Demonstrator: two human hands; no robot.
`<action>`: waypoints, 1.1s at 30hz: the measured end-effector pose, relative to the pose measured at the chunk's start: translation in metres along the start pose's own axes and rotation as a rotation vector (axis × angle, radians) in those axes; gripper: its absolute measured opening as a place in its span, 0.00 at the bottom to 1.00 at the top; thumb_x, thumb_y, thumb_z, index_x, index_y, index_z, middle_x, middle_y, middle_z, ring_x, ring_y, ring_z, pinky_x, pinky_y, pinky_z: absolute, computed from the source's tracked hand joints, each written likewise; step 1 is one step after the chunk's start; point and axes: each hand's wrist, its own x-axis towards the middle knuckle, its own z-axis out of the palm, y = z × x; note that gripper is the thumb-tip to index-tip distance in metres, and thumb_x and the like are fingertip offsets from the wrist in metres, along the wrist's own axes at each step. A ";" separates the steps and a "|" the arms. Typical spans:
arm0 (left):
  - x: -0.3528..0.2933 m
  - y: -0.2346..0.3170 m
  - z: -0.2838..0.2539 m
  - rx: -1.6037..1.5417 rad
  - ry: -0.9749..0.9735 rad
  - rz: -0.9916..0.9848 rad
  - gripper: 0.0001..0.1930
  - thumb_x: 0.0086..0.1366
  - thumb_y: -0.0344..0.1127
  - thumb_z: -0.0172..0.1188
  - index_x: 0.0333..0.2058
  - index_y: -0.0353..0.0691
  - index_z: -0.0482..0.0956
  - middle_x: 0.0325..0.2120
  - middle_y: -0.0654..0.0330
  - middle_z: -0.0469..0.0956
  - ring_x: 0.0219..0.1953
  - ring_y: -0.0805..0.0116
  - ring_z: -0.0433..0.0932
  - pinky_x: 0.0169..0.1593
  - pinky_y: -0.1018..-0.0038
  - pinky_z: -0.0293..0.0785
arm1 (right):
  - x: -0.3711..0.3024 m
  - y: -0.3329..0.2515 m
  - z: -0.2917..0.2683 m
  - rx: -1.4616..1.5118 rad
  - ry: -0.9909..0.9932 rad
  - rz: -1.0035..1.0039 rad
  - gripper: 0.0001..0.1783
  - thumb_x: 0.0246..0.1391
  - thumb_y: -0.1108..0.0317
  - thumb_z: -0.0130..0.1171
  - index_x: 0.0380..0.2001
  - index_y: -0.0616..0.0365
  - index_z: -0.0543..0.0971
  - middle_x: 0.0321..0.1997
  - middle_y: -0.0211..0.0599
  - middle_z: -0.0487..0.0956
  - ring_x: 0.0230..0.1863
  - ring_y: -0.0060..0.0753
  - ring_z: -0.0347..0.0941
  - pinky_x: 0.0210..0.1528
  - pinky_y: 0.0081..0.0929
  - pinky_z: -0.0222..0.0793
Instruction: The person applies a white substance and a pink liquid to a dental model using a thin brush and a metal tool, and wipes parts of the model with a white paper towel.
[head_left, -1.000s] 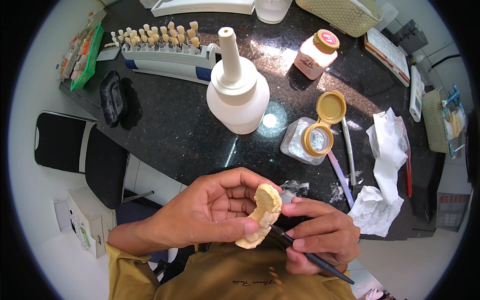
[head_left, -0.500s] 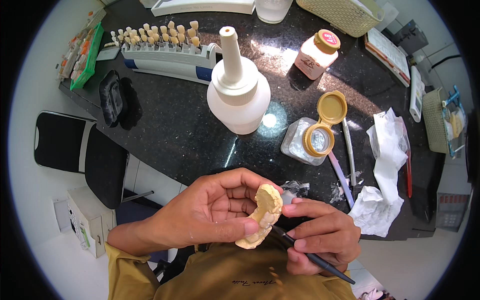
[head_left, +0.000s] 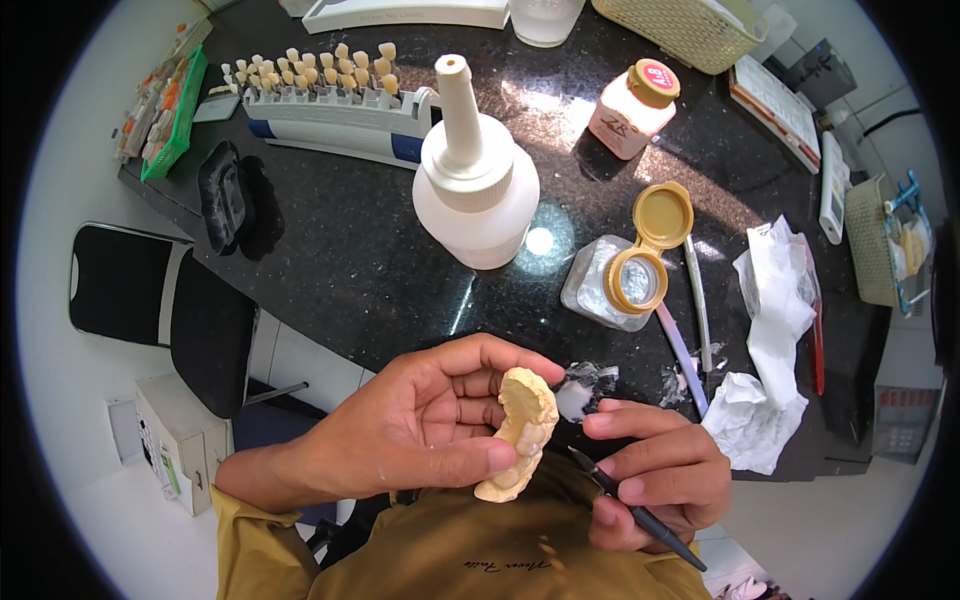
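A yellowish plaster dental model (head_left: pixel 528 425) is held in my left hand (head_left: pixel 425 430), the thumb pressed on its near part and the fingers behind it. Pale whitish teeth show along its side. My right hand (head_left: pixel 665 470) is closed around a slim black pen-like tool (head_left: pixel 640 517). The tool's pointed tip sits a little to the right of the model, apart from it. Just beyond my hands lies a white smear of paste (head_left: pixel 575 400) on the dark worktop (head_left: pixel 340 290).
A white squeeze bottle (head_left: pixel 478 205) stands ahead, before a tooth shade guide (head_left: pixel 335 128). Right of it are an open gold-lidded jar (head_left: pixel 605 285), a pink jar (head_left: pixel 633 115), a lilac spatula (head_left: pixel 682 360) and crumpled tissue (head_left: pixel 760 415). A black chair (head_left: pixel 205 330) stands left.
My right hand has drawn back to the right, taking the tool's tip away from the model. The model has turned slightly in my left hand.
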 end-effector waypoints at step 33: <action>-0.004 -0.003 0.006 0.011 0.056 0.013 0.25 0.54 0.29 0.71 0.47 0.37 0.67 0.40 0.61 0.72 0.44 0.74 0.76 0.49 0.76 0.74 | 0.001 -0.001 0.000 -0.103 -0.063 -0.039 0.13 0.40 0.74 0.74 0.32 0.59 0.82 0.30 0.36 0.82 0.34 0.40 0.83 0.32 0.28 0.80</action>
